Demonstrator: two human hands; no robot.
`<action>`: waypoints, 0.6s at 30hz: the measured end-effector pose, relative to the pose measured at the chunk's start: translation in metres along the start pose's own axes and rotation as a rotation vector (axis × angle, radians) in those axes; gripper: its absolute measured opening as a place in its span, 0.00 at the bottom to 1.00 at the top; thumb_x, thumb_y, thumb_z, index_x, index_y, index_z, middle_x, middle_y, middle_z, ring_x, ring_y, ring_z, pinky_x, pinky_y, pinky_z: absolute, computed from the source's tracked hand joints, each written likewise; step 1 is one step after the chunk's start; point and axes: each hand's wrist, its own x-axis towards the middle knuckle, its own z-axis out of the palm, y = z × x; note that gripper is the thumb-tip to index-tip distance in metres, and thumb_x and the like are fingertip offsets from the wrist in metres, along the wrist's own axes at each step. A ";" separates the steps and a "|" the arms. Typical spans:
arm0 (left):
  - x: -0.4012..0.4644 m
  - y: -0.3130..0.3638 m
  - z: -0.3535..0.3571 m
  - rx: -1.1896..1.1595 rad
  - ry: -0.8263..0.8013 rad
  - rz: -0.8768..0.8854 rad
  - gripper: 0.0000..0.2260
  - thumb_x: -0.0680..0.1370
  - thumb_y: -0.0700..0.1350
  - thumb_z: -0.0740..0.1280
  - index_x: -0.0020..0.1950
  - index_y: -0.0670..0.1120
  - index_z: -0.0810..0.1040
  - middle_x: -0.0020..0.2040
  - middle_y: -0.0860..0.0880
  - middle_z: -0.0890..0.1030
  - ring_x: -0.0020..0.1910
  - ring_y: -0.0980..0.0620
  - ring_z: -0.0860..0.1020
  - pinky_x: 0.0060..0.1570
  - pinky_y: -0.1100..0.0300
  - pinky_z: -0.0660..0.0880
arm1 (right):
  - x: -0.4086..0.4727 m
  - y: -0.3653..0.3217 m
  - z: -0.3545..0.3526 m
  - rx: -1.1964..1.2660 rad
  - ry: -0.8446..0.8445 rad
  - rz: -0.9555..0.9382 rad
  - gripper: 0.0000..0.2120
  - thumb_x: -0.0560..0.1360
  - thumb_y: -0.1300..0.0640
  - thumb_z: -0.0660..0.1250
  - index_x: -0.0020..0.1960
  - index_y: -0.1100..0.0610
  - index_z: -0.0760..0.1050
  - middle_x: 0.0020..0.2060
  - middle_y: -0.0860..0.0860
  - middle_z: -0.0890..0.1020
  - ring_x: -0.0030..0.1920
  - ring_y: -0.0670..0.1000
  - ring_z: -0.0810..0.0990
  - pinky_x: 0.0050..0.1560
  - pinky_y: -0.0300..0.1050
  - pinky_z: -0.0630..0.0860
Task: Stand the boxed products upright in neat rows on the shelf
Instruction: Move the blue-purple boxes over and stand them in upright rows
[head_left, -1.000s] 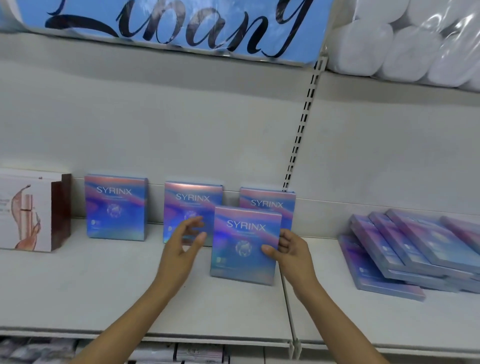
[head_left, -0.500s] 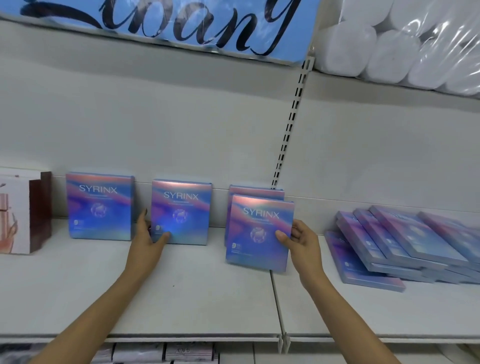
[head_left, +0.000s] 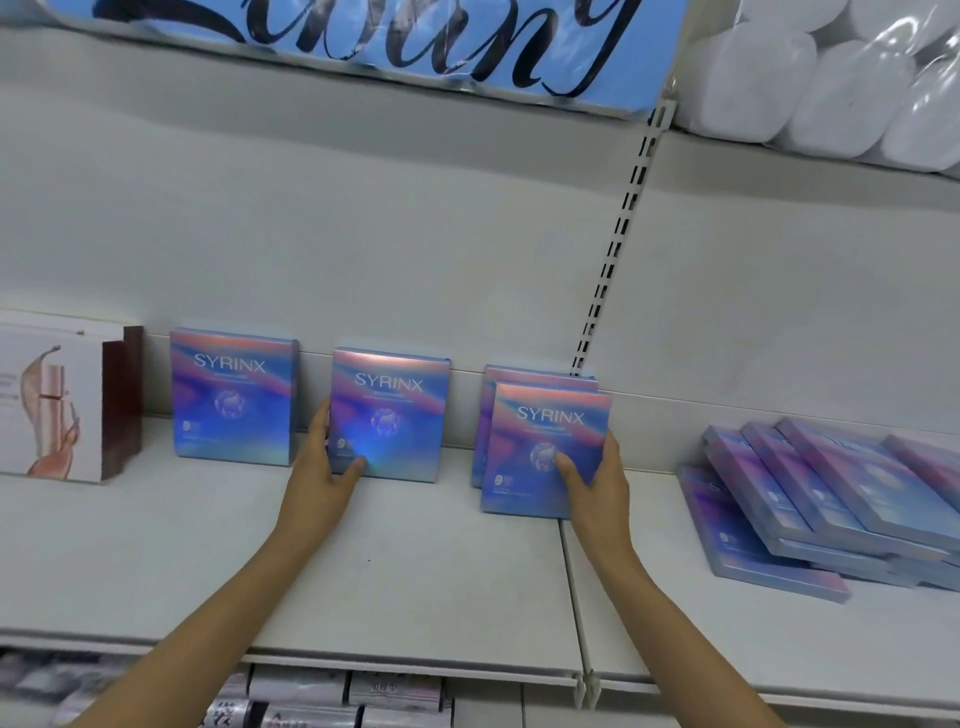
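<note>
Shiny blue-pink SYRINX boxes stand upright on the white shelf (head_left: 415, 571). The left box (head_left: 234, 397) leans against the back wall. My left hand (head_left: 324, 470) grips the lower left edge of the middle box (head_left: 395, 405). My right hand (head_left: 592, 478) holds the lower right corner of the front box (head_left: 540, 447), which stands just in front of another upright box (head_left: 491, 384), mostly hidden behind it. A pile of flat boxes (head_left: 831, 509) lies fanned out on the shelf at the right.
A white and brown carton (head_left: 67, 400) stands at the far left. A slotted upright (head_left: 618, 234) divides the back wall. Wrapped white rolls (head_left: 821, 78) sit on the shelf above, beside a blue sign (head_left: 363, 41). Packaged goods (head_left: 337, 696) fill the shelf below.
My right hand has pushed the front box back and right, up against the box behind it. My left hand left that box and took hold of the middle box.
</note>
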 end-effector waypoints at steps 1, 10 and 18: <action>0.000 0.000 0.000 0.001 -0.002 0.004 0.37 0.78 0.39 0.71 0.81 0.57 0.56 0.74 0.55 0.70 0.72 0.52 0.71 0.66 0.50 0.74 | -0.001 0.001 0.004 0.043 -0.012 0.024 0.22 0.79 0.55 0.69 0.70 0.52 0.66 0.59 0.45 0.78 0.56 0.38 0.80 0.45 0.32 0.79; -0.001 0.003 -0.001 0.008 0.005 0.011 0.36 0.79 0.40 0.71 0.79 0.61 0.57 0.72 0.60 0.70 0.69 0.56 0.71 0.61 0.56 0.73 | -0.003 0.003 0.022 0.129 0.018 0.087 0.24 0.79 0.53 0.68 0.71 0.52 0.64 0.59 0.46 0.78 0.58 0.45 0.82 0.42 0.38 0.82; -0.009 0.013 -0.008 0.016 0.198 0.157 0.22 0.80 0.44 0.70 0.72 0.54 0.70 0.68 0.50 0.73 0.64 0.50 0.75 0.64 0.49 0.76 | 0.000 -0.005 0.001 -0.023 -0.095 0.029 0.18 0.79 0.56 0.67 0.67 0.53 0.67 0.57 0.45 0.79 0.55 0.37 0.81 0.42 0.32 0.79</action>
